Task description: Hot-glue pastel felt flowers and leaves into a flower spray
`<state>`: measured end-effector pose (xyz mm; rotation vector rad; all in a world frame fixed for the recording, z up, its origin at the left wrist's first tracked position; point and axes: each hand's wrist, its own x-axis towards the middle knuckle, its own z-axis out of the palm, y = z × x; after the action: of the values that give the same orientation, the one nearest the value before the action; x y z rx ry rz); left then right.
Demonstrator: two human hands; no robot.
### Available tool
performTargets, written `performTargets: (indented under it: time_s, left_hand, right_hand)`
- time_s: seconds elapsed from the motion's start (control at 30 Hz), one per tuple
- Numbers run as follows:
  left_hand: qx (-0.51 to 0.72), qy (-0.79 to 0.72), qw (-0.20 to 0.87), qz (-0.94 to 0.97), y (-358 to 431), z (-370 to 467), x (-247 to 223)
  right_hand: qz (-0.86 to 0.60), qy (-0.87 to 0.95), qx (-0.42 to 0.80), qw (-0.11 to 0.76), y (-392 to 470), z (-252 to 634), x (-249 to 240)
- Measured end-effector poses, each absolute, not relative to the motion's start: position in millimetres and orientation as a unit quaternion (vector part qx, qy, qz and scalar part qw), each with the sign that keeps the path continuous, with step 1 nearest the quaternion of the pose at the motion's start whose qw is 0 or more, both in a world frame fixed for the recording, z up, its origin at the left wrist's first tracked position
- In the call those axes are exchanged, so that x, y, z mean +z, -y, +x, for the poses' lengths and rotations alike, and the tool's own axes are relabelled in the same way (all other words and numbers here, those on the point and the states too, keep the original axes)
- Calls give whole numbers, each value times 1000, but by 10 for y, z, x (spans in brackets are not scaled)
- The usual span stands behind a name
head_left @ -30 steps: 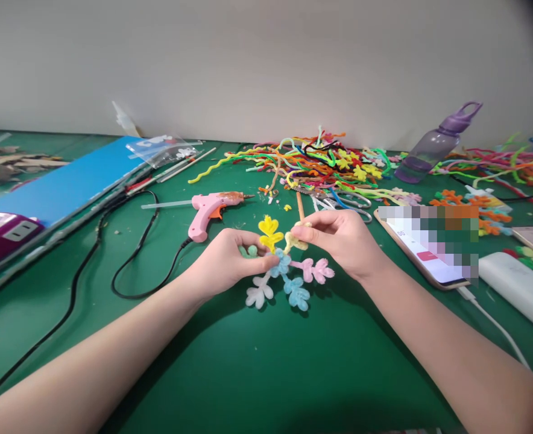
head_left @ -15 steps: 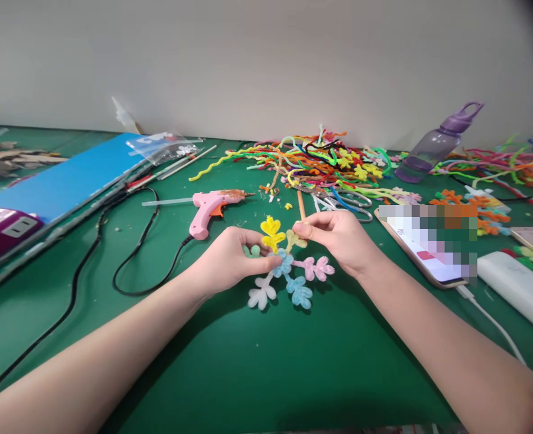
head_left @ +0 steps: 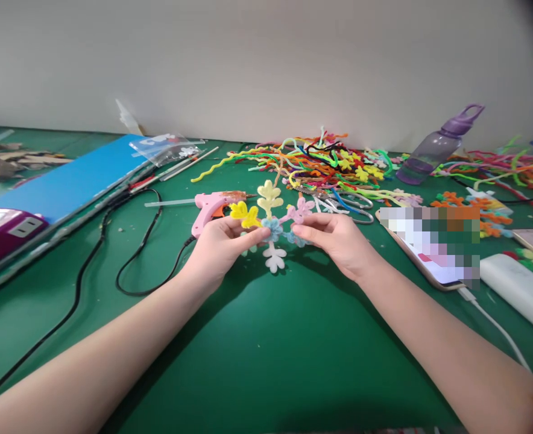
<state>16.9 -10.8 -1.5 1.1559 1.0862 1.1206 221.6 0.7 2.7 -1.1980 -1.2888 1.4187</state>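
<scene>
A snowflake-shaped fuzzy pipe-cleaner ornament (head_left: 272,230) is held between my two hands, just over the green table. Its centre is a blue flower, with leaf-like arms in yellow, pale yellow, pink, blue, white and green around it. My left hand (head_left: 221,244) pinches the left side, thumb on the edge of the blue centre, partly covering the green arm. With thumb and fingers, my right hand (head_left: 336,241) grips the blue arm at the right, below the pink one. Behind my left hand lies a pink hot glue gun (head_left: 210,211). Scissors (head_left: 359,205) rest beyond my right hand.
Loose coloured pipe cleaners (head_left: 316,160) are heaped at the back. A purple bottle (head_left: 433,150), a phone (head_left: 420,253) on a cable and a white power bank (head_left: 517,289) stand or lie to the right. Leftward are a black cord (head_left: 83,283), a blue board (head_left: 67,178) and a purple power strip (head_left: 8,238).
The ornament has turned counterclockwise and tilted, its pale yellow arm now pointing away from me. My right hand has shifted its grip from near the pale yellow arm to the blue one.
</scene>
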Motion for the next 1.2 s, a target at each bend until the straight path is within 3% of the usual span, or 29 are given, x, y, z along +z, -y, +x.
performTargets:
  time_s: [0.3, 0.5, 0.83, 1.2]
  left_hand:
    - [459, -455, 598, 474, 98, 164, -42]
    - [462, -464, 589, 474, 82, 136, -79]
    - [476, -421, 634, 441, 82, 166, -59]
    - [429, -445, 582, 529, 130, 205, 9]
  right_hand:
    - [-466, 449, 624, 439, 9, 2182, -6]
    - [-497, 525, 533, 439, 24, 2182, 39]
    - [-414, 443, 666, 435, 44, 2182, 29]
    - [-456, 496, 607, 422, 58, 2156, 103]
